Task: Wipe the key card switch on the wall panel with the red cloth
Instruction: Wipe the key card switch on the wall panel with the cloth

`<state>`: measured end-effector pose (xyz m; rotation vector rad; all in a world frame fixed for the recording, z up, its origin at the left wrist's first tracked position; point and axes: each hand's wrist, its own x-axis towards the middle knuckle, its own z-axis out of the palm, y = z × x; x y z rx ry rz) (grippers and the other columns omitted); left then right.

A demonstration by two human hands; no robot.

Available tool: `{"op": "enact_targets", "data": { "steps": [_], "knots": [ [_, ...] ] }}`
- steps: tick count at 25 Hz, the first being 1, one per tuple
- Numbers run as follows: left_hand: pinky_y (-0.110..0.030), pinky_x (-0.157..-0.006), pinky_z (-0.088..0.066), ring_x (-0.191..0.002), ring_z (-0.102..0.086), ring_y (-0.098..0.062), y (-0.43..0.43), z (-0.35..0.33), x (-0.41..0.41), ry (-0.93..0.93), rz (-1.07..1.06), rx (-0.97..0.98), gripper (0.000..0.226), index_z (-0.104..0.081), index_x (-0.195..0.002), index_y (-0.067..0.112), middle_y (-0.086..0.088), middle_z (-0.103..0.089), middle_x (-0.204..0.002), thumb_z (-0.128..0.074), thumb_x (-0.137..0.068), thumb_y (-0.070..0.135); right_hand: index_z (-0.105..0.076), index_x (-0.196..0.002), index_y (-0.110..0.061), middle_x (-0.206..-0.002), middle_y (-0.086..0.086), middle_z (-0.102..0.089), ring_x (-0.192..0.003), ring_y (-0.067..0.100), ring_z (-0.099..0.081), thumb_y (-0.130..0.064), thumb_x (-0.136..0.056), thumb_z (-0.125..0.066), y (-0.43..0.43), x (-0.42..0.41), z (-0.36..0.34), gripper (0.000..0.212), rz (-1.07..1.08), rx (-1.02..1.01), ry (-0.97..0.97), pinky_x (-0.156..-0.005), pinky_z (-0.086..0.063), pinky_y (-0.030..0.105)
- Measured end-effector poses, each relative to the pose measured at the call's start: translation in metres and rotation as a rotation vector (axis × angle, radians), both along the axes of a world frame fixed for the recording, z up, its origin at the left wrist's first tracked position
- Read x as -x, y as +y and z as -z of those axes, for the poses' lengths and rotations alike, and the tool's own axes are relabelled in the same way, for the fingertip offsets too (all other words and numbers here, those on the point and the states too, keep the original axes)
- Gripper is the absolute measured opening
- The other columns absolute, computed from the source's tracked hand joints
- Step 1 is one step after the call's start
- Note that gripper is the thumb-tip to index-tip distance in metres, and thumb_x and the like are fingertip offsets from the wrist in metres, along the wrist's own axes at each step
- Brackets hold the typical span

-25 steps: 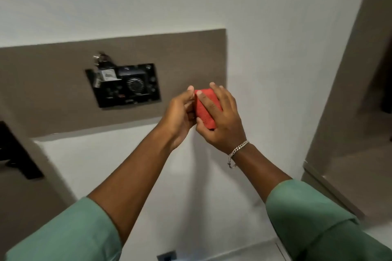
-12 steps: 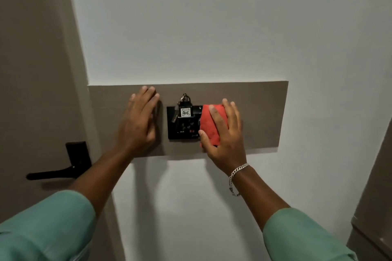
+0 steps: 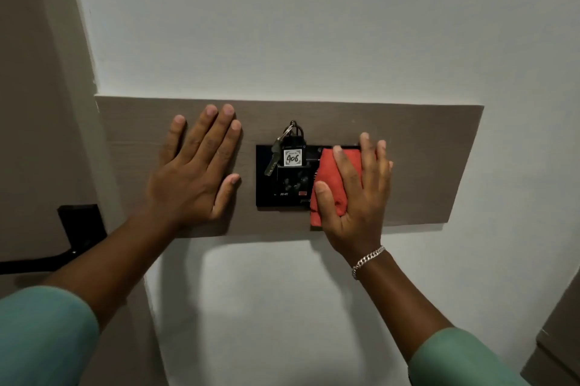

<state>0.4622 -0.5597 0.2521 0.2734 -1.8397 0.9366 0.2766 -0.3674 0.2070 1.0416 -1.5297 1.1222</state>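
The black key card switch (image 3: 284,188) sits in the middle of a brown wall panel (image 3: 433,166). A key fob tagged 406 (image 3: 292,157) with a metal key hangs in its slot. My right hand (image 3: 354,194) presses the folded red cloth (image 3: 328,178) flat against the switch's right part, which it hides. My left hand (image 3: 196,172) lies flat on the panel left of the switch, fingers spread, holding nothing.
A brown door with a black lever handle (image 3: 47,257) stands at the left edge. White wall (image 3: 314,24) surrounds the panel. A brown surface (image 3: 558,338) shows at the lower right corner.
Both hands left each other: the left went flat onto the panel, the right pressed the cloth on the switch. The view has drawn closer to the panel since half a second ago.
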Motion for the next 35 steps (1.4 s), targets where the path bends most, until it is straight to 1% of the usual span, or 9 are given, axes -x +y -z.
{"op": "enact_targets", "data": {
  "steps": [5,10,14,19,23,26,30,33,35],
  "knots": [
    [-0.052,-0.123,-0.007,-0.154,-0.011,-0.030,0.002,-0.001,-0.001,0.005,-0.010,0.012,0.073,-0.018,-0.158,0.005,-0.015,-0.015,-0.165,-0.035,-0.096,0.041,-0.052,-0.139,-0.025,-0.157,0.018,-0.037,-0.151,0.040,-0.026,-0.047,-0.099,-0.045,-0.001,0.001,-0.003,0.047,-0.044,0.025,0.093,-0.123,-0.021,0.061],
    [-0.052,-0.123,-0.008,-0.154,-0.013,-0.031,0.004,-0.003,-0.002,0.008,-0.019,0.020,0.073,-0.019,-0.158,0.004,-0.016,-0.017,-0.164,-0.036,-0.096,0.041,-0.059,-0.134,-0.028,-0.155,0.013,-0.043,-0.151,0.036,-0.028,-0.044,-0.098,-0.049,-0.009,-0.006,-0.020,0.041,-0.063,0.078,0.048,-0.124,-0.021,0.057],
    [-0.052,-0.123,-0.008,-0.153,-0.017,-0.032,0.005,-0.003,-0.002,0.014,-0.023,0.026,0.072,-0.021,-0.157,0.004,-0.016,-0.018,-0.164,-0.035,-0.097,0.041,-0.067,-0.125,-0.022,-0.151,0.018,-0.047,-0.149,0.035,-0.030,-0.035,-0.094,-0.056,0.004,0.006,-0.023,0.036,-0.114,0.129,0.025,-0.116,-0.029,0.064],
    [-0.052,-0.123,-0.008,-0.154,-0.014,-0.031,0.004,-0.003,-0.002,0.010,-0.017,0.024,0.073,-0.019,-0.158,0.004,-0.016,-0.018,-0.164,-0.034,-0.097,0.041,-0.068,-0.122,-0.025,-0.148,0.017,-0.050,-0.148,0.035,-0.032,-0.036,-0.091,-0.059,-0.002,-0.001,-0.029,0.035,-0.089,0.074,0.069,-0.120,-0.026,0.061],
    [-0.052,-0.123,-0.007,-0.154,-0.014,-0.030,0.005,-0.003,0.000,0.014,-0.017,0.029,0.072,-0.020,-0.157,0.004,-0.015,-0.017,-0.164,-0.034,-0.097,0.041,-0.069,-0.118,-0.025,-0.146,0.015,-0.050,-0.148,0.032,-0.032,-0.036,-0.091,-0.058,-0.003,-0.001,-0.029,0.032,-0.093,0.177,-0.063,-0.113,-0.032,0.064],
    [-0.052,-0.124,-0.007,-0.154,-0.013,-0.030,0.004,-0.002,-0.001,0.010,-0.011,0.018,0.073,-0.019,-0.158,0.005,-0.014,-0.016,-0.165,-0.035,-0.097,0.041,-0.069,-0.118,-0.026,-0.146,0.014,-0.049,-0.148,0.031,-0.032,-0.039,-0.091,-0.058,-0.006,-0.002,-0.027,0.032,-0.093,0.116,0.026,-0.115,-0.031,0.061],
    [-0.051,-0.124,-0.005,-0.154,-0.012,-0.029,0.004,-0.002,-0.001,0.006,-0.018,0.010,0.072,-0.020,-0.158,0.005,-0.015,-0.017,-0.164,-0.033,-0.097,0.042,-0.069,-0.121,-0.025,-0.147,0.016,-0.047,-0.146,0.032,-0.033,-0.038,-0.094,-0.057,-0.013,-0.006,-0.021,0.032,-0.093,0.334,-0.206,-0.115,-0.035,0.057],
    [-0.050,-0.124,-0.003,-0.155,-0.009,-0.028,0.004,-0.002,0.000,0.000,-0.011,0.011,0.073,-0.018,-0.158,0.005,-0.013,-0.013,-0.165,-0.032,-0.097,0.042,-0.068,-0.124,-0.026,-0.150,0.016,-0.044,-0.148,0.032,-0.032,-0.040,-0.094,-0.057,-0.016,-0.008,-0.014,0.035,-0.050,0.211,-0.059,-0.117,-0.033,0.057],
    [-0.050,-0.125,-0.003,-0.155,-0.006,-0.027,0.004,-0.002,-0.001,0.005,0.000,0.004,0.074,-0.015,-0.158,0.006,-0.011,-0.007,-0.167,-0.033,-0.097,0.042,-0.067,-0.126,-0.026,-0.152,0.017,-0.042,-0.148,0.031,-0.031,-0.040,-0.095,-0.057,-0.011,-0.003,-0.013,0.036,-0.055,0.220,-0.093,-0.116,-0.033,0.059]
  ]
}}
